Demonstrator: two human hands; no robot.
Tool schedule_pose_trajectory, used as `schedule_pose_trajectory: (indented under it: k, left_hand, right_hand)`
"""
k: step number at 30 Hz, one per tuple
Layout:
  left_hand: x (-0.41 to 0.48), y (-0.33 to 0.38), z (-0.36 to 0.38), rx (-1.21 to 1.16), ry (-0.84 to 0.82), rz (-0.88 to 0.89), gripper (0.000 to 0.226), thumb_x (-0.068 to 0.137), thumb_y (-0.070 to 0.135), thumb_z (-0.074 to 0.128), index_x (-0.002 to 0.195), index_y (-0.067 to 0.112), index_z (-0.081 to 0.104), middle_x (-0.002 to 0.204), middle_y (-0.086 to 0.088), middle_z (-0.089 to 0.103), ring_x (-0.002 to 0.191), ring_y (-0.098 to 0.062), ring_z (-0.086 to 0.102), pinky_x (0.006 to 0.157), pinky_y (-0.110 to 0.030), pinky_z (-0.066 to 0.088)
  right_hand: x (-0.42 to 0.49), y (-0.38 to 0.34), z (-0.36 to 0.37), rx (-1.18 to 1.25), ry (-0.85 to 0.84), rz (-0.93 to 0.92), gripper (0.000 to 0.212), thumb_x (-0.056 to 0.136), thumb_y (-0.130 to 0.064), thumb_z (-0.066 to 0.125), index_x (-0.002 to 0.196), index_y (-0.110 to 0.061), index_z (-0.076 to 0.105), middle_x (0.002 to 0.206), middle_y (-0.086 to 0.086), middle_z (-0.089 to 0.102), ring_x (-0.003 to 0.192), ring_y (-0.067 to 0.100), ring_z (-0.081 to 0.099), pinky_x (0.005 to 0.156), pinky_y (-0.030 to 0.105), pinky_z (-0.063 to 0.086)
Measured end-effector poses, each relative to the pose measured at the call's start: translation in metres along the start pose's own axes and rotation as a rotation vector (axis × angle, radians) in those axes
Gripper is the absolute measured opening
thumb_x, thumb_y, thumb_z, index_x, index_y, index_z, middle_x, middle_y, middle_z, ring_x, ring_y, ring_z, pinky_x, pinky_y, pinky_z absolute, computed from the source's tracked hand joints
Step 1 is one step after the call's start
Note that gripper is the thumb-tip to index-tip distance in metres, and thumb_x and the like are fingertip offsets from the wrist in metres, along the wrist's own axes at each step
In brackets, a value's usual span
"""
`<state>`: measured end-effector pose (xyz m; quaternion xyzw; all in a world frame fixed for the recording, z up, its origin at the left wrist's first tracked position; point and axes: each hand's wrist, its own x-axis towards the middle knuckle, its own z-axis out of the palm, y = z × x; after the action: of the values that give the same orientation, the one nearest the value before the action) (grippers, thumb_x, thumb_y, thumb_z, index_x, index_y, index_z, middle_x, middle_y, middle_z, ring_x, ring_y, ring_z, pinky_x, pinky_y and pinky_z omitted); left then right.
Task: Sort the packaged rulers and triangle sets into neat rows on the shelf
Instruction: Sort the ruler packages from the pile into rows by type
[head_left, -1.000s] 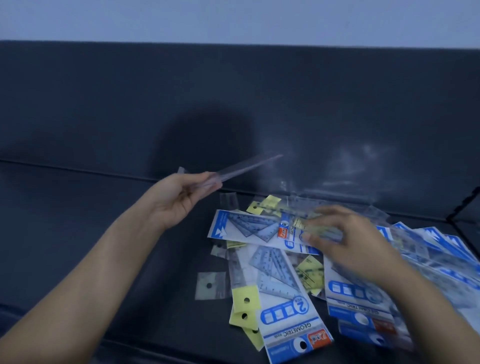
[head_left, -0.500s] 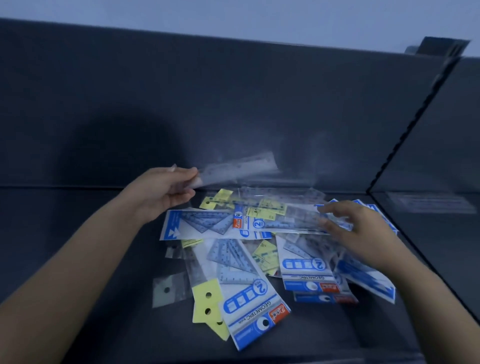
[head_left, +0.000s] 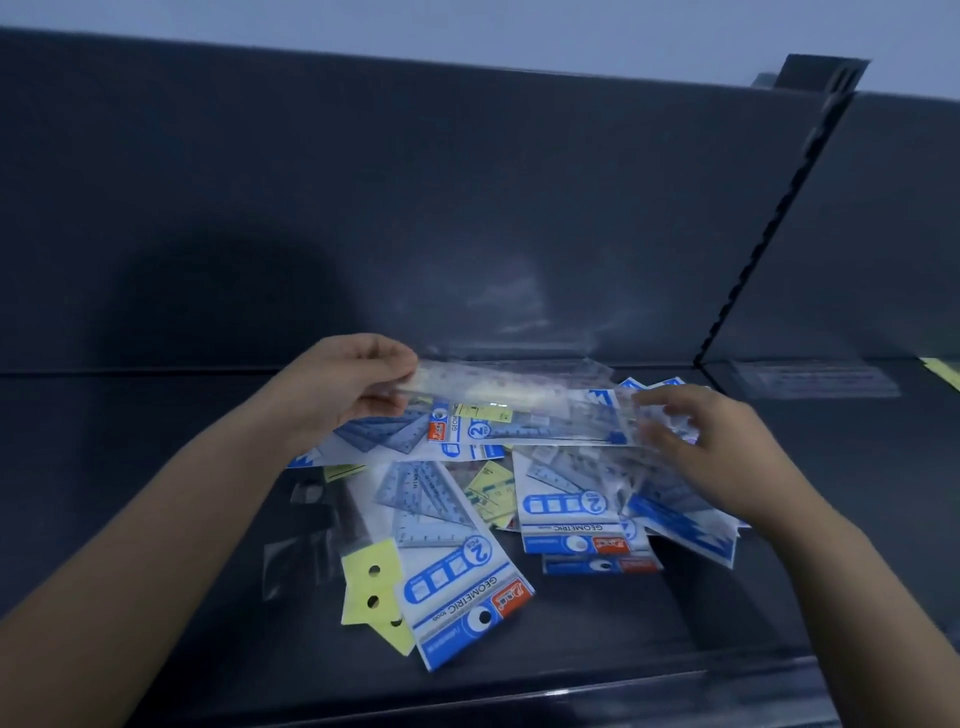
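Observation:
A loose heap of packaged triangle sets (head_left: 457, 571) with blue and white cards, and rulers with yellow tags (head_left: 371, 587), lies on the dark shelf (head_left: 156, 467). My left hand (head_left: 343, 387) pinches one end of a clear packaged ruler (head_left: 498, 387) held level above the heap. My right hand (head_left: 701, 447) grips the right end of a clear packet (head_left: 613, 431) lying just under that ruler, fingers curled round its edge. Several packets are buried under others.
The shelf's dark back panel (head_left: 467, 208) rises behind the heap. A slotted upright (head_left: 769, 228) divides this bay from the one on the right, where a clear packet (head_left: 815, 376) and a yellow tag (head_left: 943, 371) lie. The shelf's front lip (head_left: 519, 696) runs along the bottom.
My left hand has lowered the clear ruler from a raised tilt to level over the heap. My right hand has closed on the end of a packet and lifted it slightly.

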<state>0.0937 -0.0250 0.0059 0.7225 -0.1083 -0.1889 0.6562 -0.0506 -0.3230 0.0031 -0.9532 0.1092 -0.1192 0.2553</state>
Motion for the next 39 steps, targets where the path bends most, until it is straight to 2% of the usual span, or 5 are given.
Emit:
schedule_pose_trajectory:
  k: [13, 19, 28, 34, 39]
  left_hand:
    - [-0.011, 0.017, 0.05, 0.932, -0.397, -0.048, 0.023, 0.087, 0.001, 0.065, 0.086, 0.022, 0.074, 0.087, 0.003, 0.074, 0.079, -0.004, 0.066, 0.076, -0.021, 0.05]
    - [-0.001, 0.012, 0.072, 0.679, 0.008, -0.004, 0.026, 0.094, 0.022, 0.052, 0.071, 0.012, 0.06, 0.07, -0.008, 0.051, 0.068, -0.019, 0.045, 0.068, -0.034, 0.034]
    - [0.004, 0.005, 0.093, 0.523, 0.155, 0.032, 0.032, 0.097, 0.016, 0.048, 0.067, 0.017, 0.058, 0.061, 0.003, 0.048, 0.063, -0.014, 0.044, 0.067, -0.03, 0.03]
    - [0.003, 0.003, 0.107, 0.59, 0.129, 0.019, 0.028, 0.097, 0.018, 0.048, 0.07, 0.016, 0.056, 0.061, 0.007, 0.046, 0.059, -0.012, 0.042, 0.061, -0.03, 0.03]
    - [0.005, 0.01, 0.118, 0.565, 0.063, 0.053, 0.026, 0.097, 0.019, 0.048, 0.073, 0.015, 0.057, 0.059, 0.006, 0.044, 0.056, -0.012, 0.038, 0.062, -0.03, 0.028]
  right_hand:
    - [0.015, 0.073, -0.03, 0.054, -0.074, -0.033, 0.03, 0.09, -0.031, 0.06, 0.119, -0.028, 0.061, 0.122, -0.004, 0.059, 0.108, 0.009, 0.053, 0.081, 0.02, 0.033]
    - [0.009, 0.07, -0.026, 0.113, -0.264, -0.133, 0.084, 0.04, -0.077, 0.07, 0.113, -0.038, 0.054, 0.106, -0.027, 0.044, 0.098, -0.005, 0.049, 0.079, 0.02, 0.039]
    - [-0.019, 0.044, -0.013, -0.134, -0.301, -0.411, 0.078, 0.056, -0.081, 0.06, 0.123, -0.041, 0.053, 0.116, -0.023, 0.046, 0.112, 0.004, 0.04, 0.098, 0.024, 0.035]
    - [-0.036, 0.039, -0.011, -0.292, -0.246, -0.521, 0.047, 0.084, -0.038, 0.047, 0.13, -0.032, 0.052, 0.143, -0.011, 0.042, 0.125, 0.016, 0.04, 0.102, 0.032, 0.039]
    - [-0.044, 0.045, -0.023, -0.325, -0.136, -0.601, 0.029, 0.08, -0.016, 0.067, 0.108, -0.024, 0.072, 0.107, -0.001, 0.067, 0.094, 0.025, 0.063, 0.079, 0.037, 0.052]
